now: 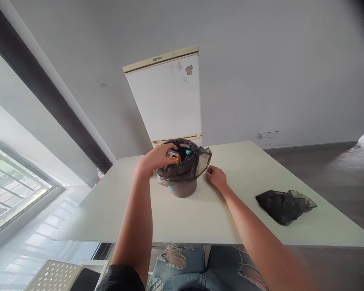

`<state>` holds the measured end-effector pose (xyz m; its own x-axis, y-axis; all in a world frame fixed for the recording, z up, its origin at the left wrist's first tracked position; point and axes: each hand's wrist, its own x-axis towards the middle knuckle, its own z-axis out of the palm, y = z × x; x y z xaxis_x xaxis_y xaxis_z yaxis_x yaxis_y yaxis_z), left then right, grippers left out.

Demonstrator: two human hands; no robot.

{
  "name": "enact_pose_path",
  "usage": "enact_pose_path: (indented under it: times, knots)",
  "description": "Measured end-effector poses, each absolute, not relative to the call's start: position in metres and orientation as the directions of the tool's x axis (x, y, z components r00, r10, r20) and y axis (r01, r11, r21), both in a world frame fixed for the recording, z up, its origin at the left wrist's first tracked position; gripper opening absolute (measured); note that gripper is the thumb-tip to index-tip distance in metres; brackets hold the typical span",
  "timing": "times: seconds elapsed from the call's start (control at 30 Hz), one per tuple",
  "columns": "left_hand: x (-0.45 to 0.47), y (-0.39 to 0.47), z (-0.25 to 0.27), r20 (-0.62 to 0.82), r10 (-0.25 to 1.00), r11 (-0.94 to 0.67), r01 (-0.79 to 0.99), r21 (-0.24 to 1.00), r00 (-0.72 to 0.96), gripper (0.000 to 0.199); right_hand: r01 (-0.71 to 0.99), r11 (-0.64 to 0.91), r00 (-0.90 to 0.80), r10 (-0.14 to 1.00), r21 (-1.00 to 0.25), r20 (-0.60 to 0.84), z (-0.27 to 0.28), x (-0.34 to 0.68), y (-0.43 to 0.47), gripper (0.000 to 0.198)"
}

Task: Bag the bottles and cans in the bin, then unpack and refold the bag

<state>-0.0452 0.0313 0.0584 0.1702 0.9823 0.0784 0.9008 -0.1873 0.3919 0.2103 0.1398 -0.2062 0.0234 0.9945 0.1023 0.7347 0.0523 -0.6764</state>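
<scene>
My left hand [160, 156] grips an orange drink can [173, 156] with a silver top, at the left side of the mouth of a small trash bin [184, 189]. A black plastic trash bag [178, 171] lines the bin and folds down over its rim, with a loose flap at the right. Inside shows a bottle with a teal cap [188, 152]; its lower part is hidden. My right hand [216, 177] rests on the table just right of the bin, fingers curled; a small dark spot shows between them, too small to name.
The pale table [133, 218] carries a crumpled black plastic bag [285, 206] at the right. A bit of something red [152, 173] peeks out left of the bin. Behind the table stands a white refrigerator [170, 101]; a window [12, 178] is at the left.
</scene>
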Motion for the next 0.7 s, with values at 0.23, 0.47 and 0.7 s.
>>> enact_pose_path:
  times: [0.23, 0.47, 0.7]
  knots:
    - [-0.054, 0.022, 0.058, 0.226, 0.967, -0.22, 0.832, 0.509, 0.117, 0.045, 0.733, 0.048, 0.021, 0.995, -0.679, 0.094, -0.208, 0.21, 0.141, 0.014]
    - [-0.112, 0.018, 0.055, 0.646, 0.713, -0.167, 0.828, 0.535, -0.273, 0.027, 0.739, 0.053, 0.015, 0.995, -0.671, 0.096, -0.209, 0.211, 0.141, 0.014]
    - [-0.186, 0.079, -0.043, 0.313, 0.776, 0.269, 0.735, 0.622, -0.548, 0.063, 0.748, 0.047, 0.017, 0.996, -0.662, 0.09, -0.211, 0.211, 0.144, 0.012]
